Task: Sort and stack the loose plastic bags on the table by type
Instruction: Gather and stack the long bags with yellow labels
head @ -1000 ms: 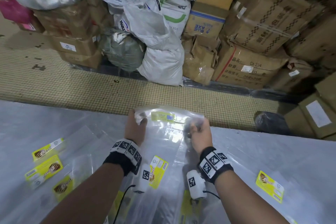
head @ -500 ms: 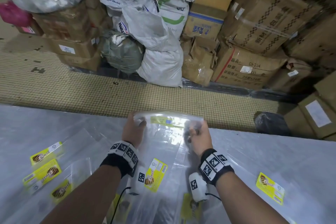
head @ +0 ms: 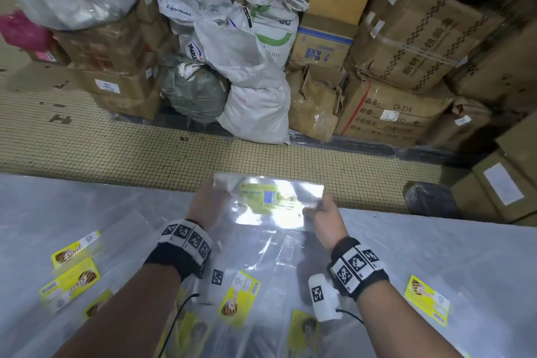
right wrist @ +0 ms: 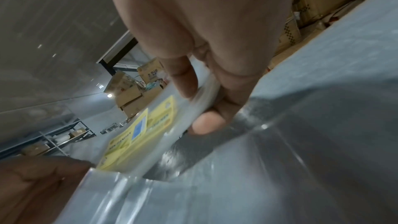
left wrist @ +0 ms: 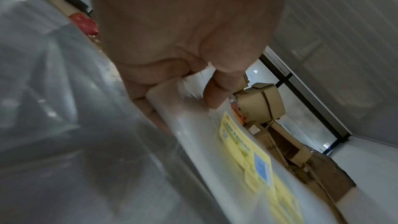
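- Clear plastic bundle [head: 268, 203], green-yellow label up, now flatter and squarer than half a second ago; held level above the far table [head: 436, 244] edge, top edge straightened where it was bowed and rumpled.
- Pinched at its left edge by left hand [head: 207, 206]: thumb [left wrist: 217, 91] on top, fingers underneath, seen close in the left wrist view.
- Clamped at its right edge by right hand [head: 327, 219]: fingers curled over the top, thumb [right wrist: 207, 124] pressed from below in the right wrist view.
- Raised slightly and pulled taut between both hands compared with a second ago; glare now spread across a smooth face instead of broken creases.
- Judged as squaring the edges of one sorted type before setting it down as a stack.
- Loose yellow bags [head: 72, 273] lying unsorted at left, more yellow-labelled ones near the wrists [head: 239, 296] and one at right [head: 425, 298]; apparently a different type from the held bundle.
- Task judged well short of done: one bundle gathered, most bags scattered flat on the table.
- Slippery film likely to fan out if either pinch loosens before touchdown.
- Boxes [head: 406, 46] and sacks [head: 255, 107] piled beyond the tiled floor, no part of the sorting.
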`<control>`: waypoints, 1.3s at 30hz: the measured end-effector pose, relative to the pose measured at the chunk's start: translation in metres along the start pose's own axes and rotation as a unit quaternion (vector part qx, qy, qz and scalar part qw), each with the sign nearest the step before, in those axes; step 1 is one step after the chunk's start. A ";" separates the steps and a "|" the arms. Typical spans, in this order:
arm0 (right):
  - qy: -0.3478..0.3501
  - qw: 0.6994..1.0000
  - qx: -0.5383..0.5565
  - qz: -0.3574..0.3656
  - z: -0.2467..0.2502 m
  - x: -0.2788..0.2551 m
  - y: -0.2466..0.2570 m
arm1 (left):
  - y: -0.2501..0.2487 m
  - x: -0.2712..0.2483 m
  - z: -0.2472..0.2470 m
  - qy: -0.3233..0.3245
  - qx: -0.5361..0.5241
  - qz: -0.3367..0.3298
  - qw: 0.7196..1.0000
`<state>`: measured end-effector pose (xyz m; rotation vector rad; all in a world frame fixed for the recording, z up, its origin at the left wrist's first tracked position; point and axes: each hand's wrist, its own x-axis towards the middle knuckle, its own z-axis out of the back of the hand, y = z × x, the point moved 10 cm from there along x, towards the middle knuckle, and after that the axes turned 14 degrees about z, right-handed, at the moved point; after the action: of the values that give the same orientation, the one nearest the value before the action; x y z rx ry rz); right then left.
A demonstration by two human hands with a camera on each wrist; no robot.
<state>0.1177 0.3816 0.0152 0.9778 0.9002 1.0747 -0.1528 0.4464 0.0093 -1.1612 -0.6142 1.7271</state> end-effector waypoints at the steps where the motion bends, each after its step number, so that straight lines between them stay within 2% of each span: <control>1: 0.011 1.000 -0.008 -0.016 -0.001 -0.005 -0.009 | 0.004 -0.003 -0.004 0.023 0.024 0.007 0.999; 3: 0.033 0.998 -0.028 -0.041 -0.003 -0.016 -0.025 | 0.023 -0.009 -0.010 0.055 0.039 0.034 0.997; 7: 0.040 0.996 -0.071 -0.039 0.000 -0.035 -0.022 | 0.042 -0.031 -0.010 0.081 -0.015 0.073 0.994; 11: 0.022 0.999 -0.007 -0.038 0.003 -0.037 0.005 | 0.023 -0.035 0.008 0.065 -0.021 0.043 0.997; 15: 0.003 0.999 0.005 -0.042 0.018 -0.041 0.035 | -0.007 -0.045 0.022 0.062 0.012 0.019 0.998; 18: 0.003 0.997 0.046 -0.065 0.023 -0.055 0.041 | -0.023 -0.059 0.026 0.070 0.031 0.000 0.997; 21: 0.014 0.993 0.092 -0.071 0.025 -0.081 0.042 | -0.019 -0.078 0.027 0.083 0.025 -0.011 0.996; 27: -0.007 0.992 0.105 -0.064 0.040 -0.137 0.021 | 0.004 -0.146 0.008 0.134 0.044 0.033 0.989; 29: -0.017 0.992 0.108 -0.064 0.048 -0.159 0.010 | 0.019 -0.163 -0.006 0.179 0.030 0.060 0.982; 33: -0.038 0.990 0.113 -0.075 0.073 -0.199 -0.018 | 0.033 -0.181 -0.032 0.196 0.100 0.018 0.975; 39: -0.073 0.986 0.137 -0.055 0.141 -0.240 -0.039 | 0.029 -0.228 -0.094 0.238 0.020 0.061 0.969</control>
<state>0.2032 0.1164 0.0491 1.2038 0.9852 0.7884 -0.0537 0.2212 0.0445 -1.5414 -0.2162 1.4724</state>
